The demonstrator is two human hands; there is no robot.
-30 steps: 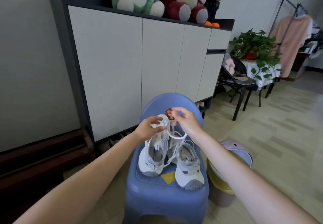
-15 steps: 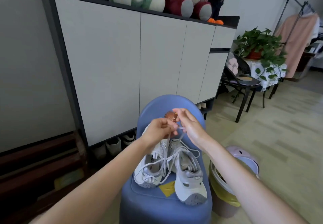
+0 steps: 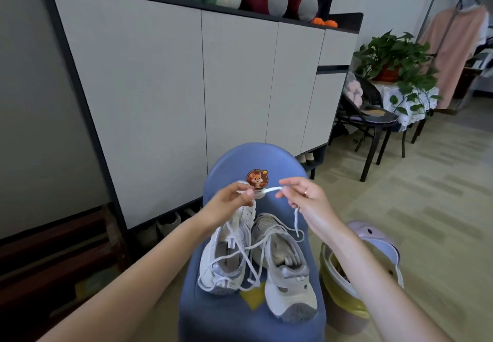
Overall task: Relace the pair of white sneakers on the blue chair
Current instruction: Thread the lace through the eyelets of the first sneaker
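My forearms are bare right up to the bottom edge of view, no sleeves showing. My left hand (image 3: 231, 199) wears nothing. My right hand (image 3: 306, 198) carries one thin gold-toned ring (image 3: 305, 193) on a finger.

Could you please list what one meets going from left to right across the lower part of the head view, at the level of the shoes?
Left forearm → left sneaker → right sneaker → right forearm → lidded bin on the floor beside the blue chair.
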